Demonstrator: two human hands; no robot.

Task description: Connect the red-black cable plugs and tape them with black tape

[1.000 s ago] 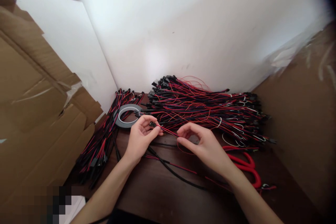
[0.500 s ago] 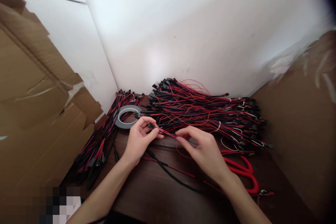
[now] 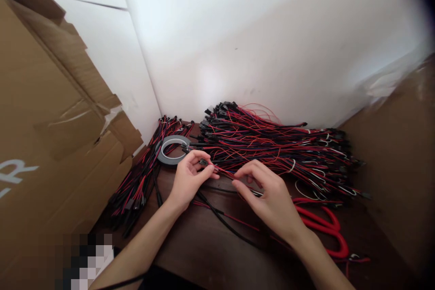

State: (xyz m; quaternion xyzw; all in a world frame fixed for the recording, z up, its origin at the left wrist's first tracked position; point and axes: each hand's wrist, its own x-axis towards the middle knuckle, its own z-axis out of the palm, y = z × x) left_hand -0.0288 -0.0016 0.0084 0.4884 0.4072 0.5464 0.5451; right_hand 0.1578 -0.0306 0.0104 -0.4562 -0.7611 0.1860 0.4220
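Two bare hands meet over a dark wooden table in the head view; the left hand pinches the black connector end of a red-and-black wire between thumb and fingertips, and the right hand pinches the same wire a little further along, its fingers curled in toward the thumb; the wire runs nearly level between the two hands, just above the tabletop and just in front of a large heap of wires that lies against the white wall; a ring of grey tape lies flat on the table just beyond the left hand, touching a second bundle of wires that stretches down the left side beside the cardboard; a loose black cable crosses the table beneath the wrists; red-handled scissors lie to the right of the right hand, near the edge of the heap; more cardboard stands at the far right.
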